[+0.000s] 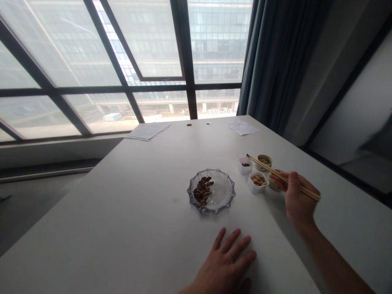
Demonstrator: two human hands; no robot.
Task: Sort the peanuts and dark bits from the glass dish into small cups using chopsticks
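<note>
Seeds (202, 192) cover just 1 side of the dish (223, 192), a few sit in a cup (244, 170), the right hand (299, 202) pinches 2 chopsticks (269, 168), and the left hand (226, 265) lies spread.

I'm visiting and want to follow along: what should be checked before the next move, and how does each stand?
1. Chopsticks held in the right hand: ok.
2. Something pinched at their tips: cannot tell; a dark spot shows there.
3. Bare space in the glass dish: ok; dark pieces lie on its left side.
4. Left hand out of the dish: ok; it is nearer the camera, fingers spread.
5. Full view into the cup by the right hand: not ok; the fingers partly cover it.
</note>
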